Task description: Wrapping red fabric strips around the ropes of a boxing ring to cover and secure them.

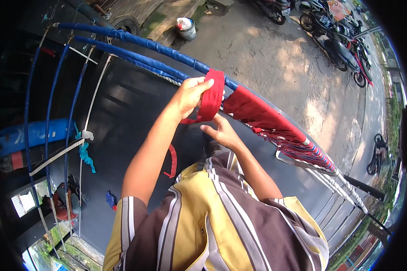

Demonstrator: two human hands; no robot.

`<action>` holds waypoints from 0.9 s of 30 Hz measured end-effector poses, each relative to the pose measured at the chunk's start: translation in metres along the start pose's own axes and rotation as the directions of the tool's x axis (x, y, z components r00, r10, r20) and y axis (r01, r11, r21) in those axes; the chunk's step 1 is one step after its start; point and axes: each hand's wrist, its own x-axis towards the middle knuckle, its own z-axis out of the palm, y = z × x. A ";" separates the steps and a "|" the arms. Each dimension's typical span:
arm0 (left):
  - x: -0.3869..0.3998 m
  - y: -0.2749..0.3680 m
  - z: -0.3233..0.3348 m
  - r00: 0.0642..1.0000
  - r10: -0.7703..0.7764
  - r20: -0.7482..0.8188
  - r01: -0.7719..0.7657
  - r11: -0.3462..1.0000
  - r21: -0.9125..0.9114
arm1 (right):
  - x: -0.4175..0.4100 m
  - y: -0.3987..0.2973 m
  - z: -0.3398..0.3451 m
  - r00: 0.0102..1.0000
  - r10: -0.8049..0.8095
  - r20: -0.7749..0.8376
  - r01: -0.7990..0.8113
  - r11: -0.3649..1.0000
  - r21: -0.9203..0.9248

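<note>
A wide red cloth strip (pixel 213 95) loops around the upper blue-wrapped rope (pixel 162 49) of a boxing ring. My left hand (pixel 190 96) grips this strip, its thumb pressed on the outer face. Just below, my right hand (pixel 222 132) has its thumb and fingers apart, with some fingertips at the loop's lower edge; whether they touch it I cannot tell. The strip's loose tail (pixel 173 161) dangles over the dark ring floor (pixel 122 111). To the right, the same rope carries overlapping red cloth wrapping (pixel 257 105).
Lower blue ropes (pixel 132 56) run beneath the top one. A blue corner pad (pixel 34 135) and a knotted turquoise cloth (pixel 85 155) are at left. A crumpled blue cloth (pixel 110 198) lies on the floor. Outside stand a bucket (pixel 187 33), a tyre (pixel 127 23) and parked motorcycles (pixel 339 50).
</note>
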 end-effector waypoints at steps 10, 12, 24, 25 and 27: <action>0.080 -0.024 -0.037 0.982 -0.113 -0.154 0.148 0.958 0.246 | -0.056 -0.017 0.039 0.921 0.286 0.266 -0.313 0.948 0.065; 0.066 -0.041 -0.043 0.969 -0.108 -0.224 0.171 0.943 0.284 | -0.067 -0.013 0.047 0.913 0.287 0.289 -0.330 0.937 0.111; -0.212 -0.194 -0.102 0.984 -0.127 0.126 0.121 0.991 0.050 | -0.029 -0.023 0.065 0.876 0.447 0.181 -0.478 0.753 0.453; -0.229 -0.198 -0.114 0.987 -0.145 0.066 0.119 0.949 0.293 | -0.022 -0.012 0.061 0.872 0.464 0.155 -0.477 0.736 0.481; -0.267 -0.217 -0.139 0.971 -0.225 -0.076 0.237 0.886 0.398 | -0.005 0.007 0.058 0.857 0.505 0.096 -0.476 0.708 0.522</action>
